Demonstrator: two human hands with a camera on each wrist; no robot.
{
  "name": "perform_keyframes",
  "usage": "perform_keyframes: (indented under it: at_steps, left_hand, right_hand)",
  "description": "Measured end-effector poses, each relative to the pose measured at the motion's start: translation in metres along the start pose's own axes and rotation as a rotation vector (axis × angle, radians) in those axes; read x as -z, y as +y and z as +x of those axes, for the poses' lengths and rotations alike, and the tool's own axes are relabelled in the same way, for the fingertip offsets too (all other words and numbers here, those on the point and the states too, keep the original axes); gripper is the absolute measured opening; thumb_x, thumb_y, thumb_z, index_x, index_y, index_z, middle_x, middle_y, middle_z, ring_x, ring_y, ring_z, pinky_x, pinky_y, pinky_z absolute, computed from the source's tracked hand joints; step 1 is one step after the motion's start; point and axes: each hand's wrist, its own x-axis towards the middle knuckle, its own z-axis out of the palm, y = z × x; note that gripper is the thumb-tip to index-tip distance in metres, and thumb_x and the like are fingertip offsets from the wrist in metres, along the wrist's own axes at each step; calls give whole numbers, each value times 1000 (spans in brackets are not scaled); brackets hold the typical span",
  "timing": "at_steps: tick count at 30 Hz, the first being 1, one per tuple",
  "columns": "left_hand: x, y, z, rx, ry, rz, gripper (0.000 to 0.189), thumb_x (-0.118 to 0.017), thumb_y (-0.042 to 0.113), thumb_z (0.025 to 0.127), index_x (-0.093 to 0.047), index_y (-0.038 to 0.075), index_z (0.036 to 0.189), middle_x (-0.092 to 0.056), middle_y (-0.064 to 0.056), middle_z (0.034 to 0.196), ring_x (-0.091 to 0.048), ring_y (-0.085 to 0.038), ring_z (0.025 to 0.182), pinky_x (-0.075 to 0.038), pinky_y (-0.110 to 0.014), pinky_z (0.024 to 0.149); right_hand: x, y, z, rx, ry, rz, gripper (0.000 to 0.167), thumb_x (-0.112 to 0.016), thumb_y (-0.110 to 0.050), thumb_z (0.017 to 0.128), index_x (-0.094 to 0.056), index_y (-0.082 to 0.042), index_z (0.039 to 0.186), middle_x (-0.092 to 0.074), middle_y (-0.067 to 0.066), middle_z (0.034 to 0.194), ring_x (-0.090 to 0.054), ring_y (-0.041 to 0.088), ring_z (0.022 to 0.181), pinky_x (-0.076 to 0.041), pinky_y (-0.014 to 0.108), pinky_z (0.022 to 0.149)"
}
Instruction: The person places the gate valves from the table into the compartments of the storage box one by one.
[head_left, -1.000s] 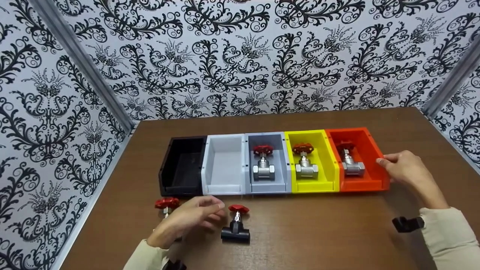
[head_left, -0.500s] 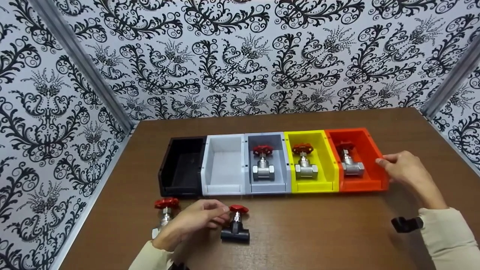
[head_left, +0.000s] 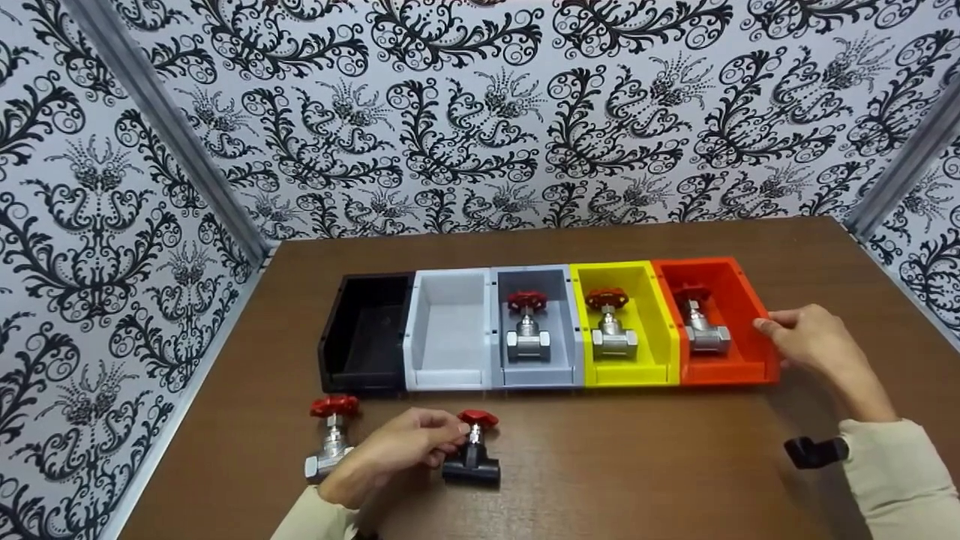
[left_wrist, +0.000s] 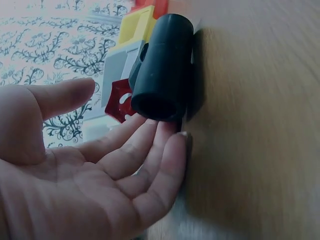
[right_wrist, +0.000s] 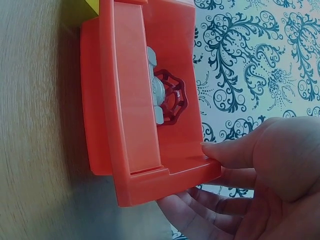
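My left hand (head_left: 409,450) is right at a black-bodied valve (head_left: 471,466) with a red handwheel, which stands on the table. In the left wrist view the thumb (left_wrist: 70,97) is held away from the fingers, which extend up to the near end of the black valve body (left_wrist: 165,65). Behind that hand stands a silver valve (head_left: 330,450) with a red handwheel, partly hidden by the wrist. At the far right, my right hand (head_left: 817,345) pinches the side wall of the red bin (right_wrist: 137,100), thumb on the inside and fingers outside. A silver valve (head_left: 705,334) stands in this bin.
Joined in the same row are a black bin (head_left: 367,382), a white bin (head_left: 450,379), a grey bin (head_left: 536,375) and a yellow bin (head_left: 630,371). Grey and yellow each hold a silver valve with a red wheel. Patterned walls (head_left: 480,135) enclose the wooden table (head_left: 637,465).
My left hand has moved right and slightly down, from beside the silver valve to the black-bodied valve. The silver valve shows more now. My right hand stays on the red bin.
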Motion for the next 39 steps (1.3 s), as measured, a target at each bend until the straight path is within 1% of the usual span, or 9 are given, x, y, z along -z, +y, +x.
perform_keyframes:
  at_steps: [5,12,15,19,23,26,32,35,39]
  left_hand:
    - [-4,1,0,-3,0,32,30,-63,26,95,-69,1,110,-60,0,88,-52,-13,79,-42,-25,66]
    - [-10,3,-1,17,0,80,31,-65,33,94,-70,6,109,-65,1,94,-56,-15,88,-42,-30,77]
    - [-12,2,-1,4,-3,74,31,-65,31,93,-69,5,111,-65,0,95,-57,-15,88,-42,-30,78]
    - [-13,1,1,-8,-1,42,29,-64,25,93,-68,4,112,-64,-1,94,-56,-15,85,-42,-29,75]
    - [-16,2,3,-1,4,46,28,-66,24,91,-69,4,110,-65,-1,94,-57,-16,86,-41,-30,77]
    - [-18,3,4,-5,9,71,27,-68,24,89,-70,3,107,-65,-1,93,-56,-16,87,-39,-31,80]
    - [-23,3,6,9,28,96,24,-72,22,86,-70,4,102,-63,-1,94,-54,-17,87,-39,-31,78]
    - [-24,1,6,17,39,89,25,-73,18,84,-69,4,105,-63,-3,97,-54,-18,89,-39,-32,80]
    - [-23,-1,5,31,47,55,24,-74,16,83,-67,4,103,-63,-5,97,-56,-19,88,-40,-32,80]
  right_hand:
    - [0,0,-1,-6,-4,7,60,-54,-35,101,-44,12,138,-64,35,102,-68,20,64,-46,32,61]
    - [-1,-1,-2,-7,-10,9,62,-54,-37,101,-45,11,138,-64,34,103,-68,19,65,-46,31,61]
    - [-1,-1,-1,-9,-5,15,62,-54,-37,100,-45,11,138,-64,35,106,-68,19,66,-47,31,62]
    - [-1,-1,-2,-11,5,18,61,-54,-37,100,-46,11,138,-64,36,108,-69,19,68,-47,30,62]
    - [-1,0,-3,-11,4,14,61,-54,-37,100,-45,10,138,-64,34,106,-69,19,68,-47,30,63]
    - [-1,0,-3,-13,5,11,61,-54,-37,101,-45,10,139,-65,33,105,-68,19,69,-46,30,63]
    - [0,0,-4,-21,7,8,62,-52,-38,101,-44,10,140,-64,30,102,-67,19,69,-44,30,62]
    - [-1,0,-4,-21,11,5,62,-53,-38,101,-44,9,140,-64,26,97,-65,19,68,-43,31,62]
    - [-3,-2,-3,-18,19,4,61,-53,-38,101,-45,9,139,-64,22,93,-64,19,68,-42,31,61]
